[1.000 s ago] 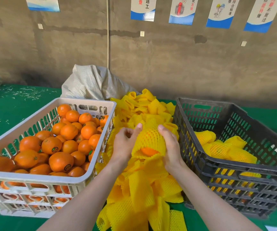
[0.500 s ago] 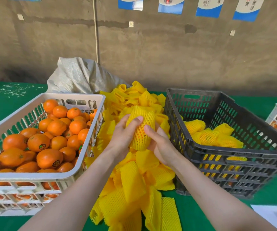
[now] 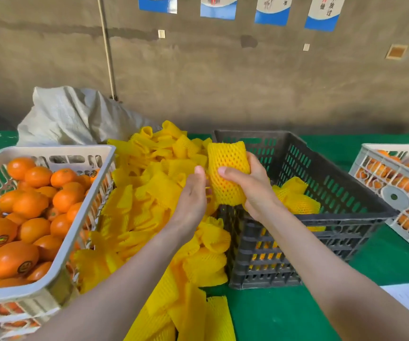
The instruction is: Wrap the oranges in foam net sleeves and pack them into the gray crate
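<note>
One orange in yellow foam net sleeve point(image 3: 226, 175), gripped by right hand point(image 3: 253, 190) over near-left corner of dark gray slatted plastic crate point(image 3: 346, 214), seemingly for packing. Beside it, left hand point(image 3: 192, 195) slack, empty. Left of crate: loose yellow sleeve pile point(image 3: 149, 193), white plastic crate of bare oranges point(image 3: 51, 151), kept within reach.

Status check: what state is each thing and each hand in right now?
held orange: sleeved, gripped
right hand: grips held orange
left hand: open, holds nothing
gray crate: few sleeved oranges inside
white crate: nearly full of bare oranges
sleeve pile: loose heap between crates
</note>
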Available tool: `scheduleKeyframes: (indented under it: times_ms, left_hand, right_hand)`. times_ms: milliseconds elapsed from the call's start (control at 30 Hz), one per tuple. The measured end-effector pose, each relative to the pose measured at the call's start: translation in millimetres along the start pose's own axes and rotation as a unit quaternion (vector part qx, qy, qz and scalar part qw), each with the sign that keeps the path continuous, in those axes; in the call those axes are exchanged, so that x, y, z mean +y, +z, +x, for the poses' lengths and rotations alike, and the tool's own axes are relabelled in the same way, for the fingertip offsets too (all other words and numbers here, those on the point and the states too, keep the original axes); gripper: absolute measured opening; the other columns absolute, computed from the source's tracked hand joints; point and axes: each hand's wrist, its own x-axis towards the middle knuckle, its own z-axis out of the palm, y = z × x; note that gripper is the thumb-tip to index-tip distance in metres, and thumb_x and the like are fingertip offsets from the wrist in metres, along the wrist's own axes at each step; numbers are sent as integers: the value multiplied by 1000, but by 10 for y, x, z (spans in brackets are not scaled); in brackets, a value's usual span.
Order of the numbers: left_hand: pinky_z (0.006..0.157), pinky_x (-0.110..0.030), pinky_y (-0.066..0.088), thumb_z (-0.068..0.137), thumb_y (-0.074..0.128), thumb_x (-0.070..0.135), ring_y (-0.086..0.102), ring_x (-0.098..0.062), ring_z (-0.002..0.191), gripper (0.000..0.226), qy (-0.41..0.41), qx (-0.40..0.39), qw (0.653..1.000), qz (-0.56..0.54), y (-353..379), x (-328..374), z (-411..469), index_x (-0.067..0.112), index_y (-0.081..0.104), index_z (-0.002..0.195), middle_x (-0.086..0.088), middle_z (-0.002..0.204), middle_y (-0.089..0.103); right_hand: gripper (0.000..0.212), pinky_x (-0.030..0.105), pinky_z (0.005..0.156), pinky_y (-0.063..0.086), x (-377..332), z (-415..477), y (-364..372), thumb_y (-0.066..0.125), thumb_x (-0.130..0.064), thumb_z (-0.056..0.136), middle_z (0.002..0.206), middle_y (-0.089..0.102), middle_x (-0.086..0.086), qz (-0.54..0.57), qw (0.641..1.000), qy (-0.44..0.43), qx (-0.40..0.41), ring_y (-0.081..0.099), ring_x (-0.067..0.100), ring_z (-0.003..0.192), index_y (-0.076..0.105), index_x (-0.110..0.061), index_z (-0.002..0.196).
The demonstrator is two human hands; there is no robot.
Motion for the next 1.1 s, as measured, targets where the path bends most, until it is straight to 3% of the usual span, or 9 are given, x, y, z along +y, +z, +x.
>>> scheduleKeyframes:
  times_ms: [100, 233, 467, 567, 700, 767, 900, 967, 1100]
  left_hand:
    - [75, -29, 50, 100, 44, 16, 59, -18, 85, 16, 40, 9, 996, 78, 235, -98, 183, 13, 58, 106, -1, 90, 62]
    - [76, -24, 44, 92, 57, 10, 62, -17, 88, 13, 178, -82, 932, 304, 620, -150, 473, 10, 70, 94, 2, 87, 66]
    - [79, -36, 48, 92, 59, 29, 60, -30, 104, 29, 144, -168, 798, 560, 1056, -358, 802, 14, 62, 117, -11, 112, 65]
    - [71, -31, 46, 91, 60, 34, 62, -27, 97, 31, 146, -134, 804, 561, 1033, -426, 818, 16, 62, 116, -7, 109, 67]
    - [66, -27, 43, 90, 61, 34, 63, -24, 93, 31, 144, -142, 812, 548, 1040, -435, 815, 16, 63, 116, -6, 103, 68]
    - [66, -28, 44, 91, 61, 33, 63, -24, 92, 30, 147, -136, 817, 540, 1043, -420, 814, 15, 63, 115, -6, 102, 68]
    - [70, -28, 49, 92, 60, 32, 63, -23, 91, 26, 152, -117, 828, 527, 1022, -405, 788, 14, 65, 110, -6, 103, 68]
    - [73, -30, 52, 92, 60, 30, 63, -22, 91, 22, 155, -103, 837, 515, 1016, -394, 767, 14, 67, 106, -6, 102, 69]
    - [71, -31, 53, 93, 58, 25, 64, -21, 86, 18, 171, -72, 853, 487, 994, -377, 736, 12, 70, 98, -7, 96, 70]
  right_hand:
    - [56, 40, 84, 54, -55, 330, -392, 80, -21, 70, 114, 61, 8, -80, 994, -5, 79, 62, 21, 101, 48, -19, 116]
    - [51, 37, 87, 48, 39, 838, -840, 80, -27, 65, 108, 57, 8, -286, 952, -20, 103, 57, 23, 102, 49, -21, 104]
    - [71, 43, 91, 46, 434, 1631, -1500, 73, -33, 70, 124, 47, 17, -704, 708, 33, -51, 52, 40, 114, 38, -12, 128]
    - [76, 45, 89, 47, 564, 1832, -1762, 72, -31, 72, 128, 46, 17, -765, 635, 49, -89, 51, 41, 116, 32, -10, 134]
    - [74, 43, 89, 48, 792, 1999, -1944, 72, -23, 72, 131, 48, 15, -794, 582, 99, -146, 51, 36, 118, 37, -12, 136]
    - [79, 47, 97, 45, 882, 2055, -1958, 69, -24, 76, 142, 37, 15, -796, 563, 134, -175, 45, 38, 125, 29, -22, 145]
    - [99, 64, 108, 15, 953, 2067, -1919, 68, -19, 79, 158, -2, 15, -811, 554, 124, -143, 5, 45, 142, 0, -35, 149]
    - [90, 66, 108, 11, 922, 2044, -1846, 66, -24, 80, 156, 7, 17, -817, 556, 85, -128, 5, 45, 141, 10, -28, 150]
    - [61, 57, 105, 29, 597, 1886, -1446, 60, -34, 86, 141, 39, 18, -791, 603, -22, -98, 34, 39, 131, 39, -14, 140]
